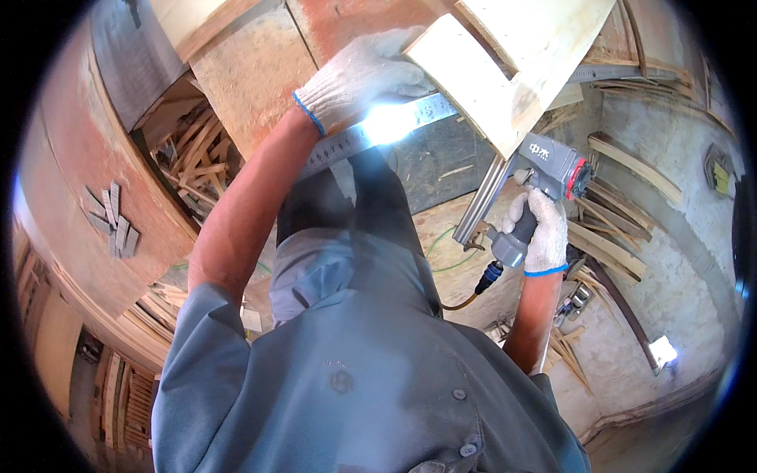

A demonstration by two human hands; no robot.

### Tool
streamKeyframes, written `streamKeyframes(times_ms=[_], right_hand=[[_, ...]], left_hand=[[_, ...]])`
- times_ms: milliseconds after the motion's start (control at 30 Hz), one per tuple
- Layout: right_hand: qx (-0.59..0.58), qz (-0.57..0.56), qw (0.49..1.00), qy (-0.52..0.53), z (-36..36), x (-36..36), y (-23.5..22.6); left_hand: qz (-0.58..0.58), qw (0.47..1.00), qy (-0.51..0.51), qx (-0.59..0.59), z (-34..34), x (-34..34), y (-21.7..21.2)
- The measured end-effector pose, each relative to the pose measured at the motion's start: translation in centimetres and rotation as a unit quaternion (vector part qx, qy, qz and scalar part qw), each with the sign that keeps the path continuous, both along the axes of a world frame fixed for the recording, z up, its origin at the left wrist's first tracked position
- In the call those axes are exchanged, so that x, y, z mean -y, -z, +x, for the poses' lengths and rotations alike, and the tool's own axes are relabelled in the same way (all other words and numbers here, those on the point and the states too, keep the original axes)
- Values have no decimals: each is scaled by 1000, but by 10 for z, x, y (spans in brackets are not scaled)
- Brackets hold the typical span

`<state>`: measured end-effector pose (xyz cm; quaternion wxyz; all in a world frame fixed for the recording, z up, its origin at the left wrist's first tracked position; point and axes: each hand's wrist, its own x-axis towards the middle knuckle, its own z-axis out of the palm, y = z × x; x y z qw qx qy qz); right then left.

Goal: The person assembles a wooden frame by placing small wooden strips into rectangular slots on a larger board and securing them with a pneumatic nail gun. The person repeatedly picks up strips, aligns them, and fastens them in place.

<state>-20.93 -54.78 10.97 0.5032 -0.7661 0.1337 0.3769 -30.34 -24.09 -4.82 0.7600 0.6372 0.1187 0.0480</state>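
Observation:
My left hand (364, 77), in a white knit glove with a blue cuff, reaches to the left end of a pale wooden piece (465, 75). Its fingers close on that end, partly hidden behind the wood. A wider pale board (552, 39) joins the piece, with a narrow gap between them. My right hand (546, 235), gloved alike, wraps round the handle of a grey nail gun (550, 160). The gun's head is up against the board's lower corner; its slanted magazine (482, 201) points down-left. An air hose (465, 303) runs from the handle.
A steel ruler strip (347, 148) edges the reddish worktable (252, 87), with strong glare on it. Wood offcuts (193, 154) fill an opening at left. Grey strips (114, 221) lie on the left surface. Curved wooden slats (635, 165) and a metal tool (578, 299) lie at right.

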Motion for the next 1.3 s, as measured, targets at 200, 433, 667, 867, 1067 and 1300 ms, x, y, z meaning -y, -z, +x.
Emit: streamKeyframes(times_ms=[200,433,667,867,1067,1300], right_hand=[[62,-55,996,-13,-14,-7,-23],[123,-42,990,-57,-29,-16,-52],[66,-19,994,-82,-31,-41,-59],[31,-29,992,-120,-20,-48,-47],[0,-35,993,-110,-15,-55,-49],[-28,-37,998,-50,-13,-59,-55]], left_hand=[[-69,998,-5,-1,-2,1,-5],[-39,999,2,-9,-5,1,-5],[-68,997,0,19,-3,-1,2],[-94,995,-3,27,-3,-2,2],[-94,995,-18,-8,-3,-3,-5],[-224,972,-4,-71,1,-9,-16]])
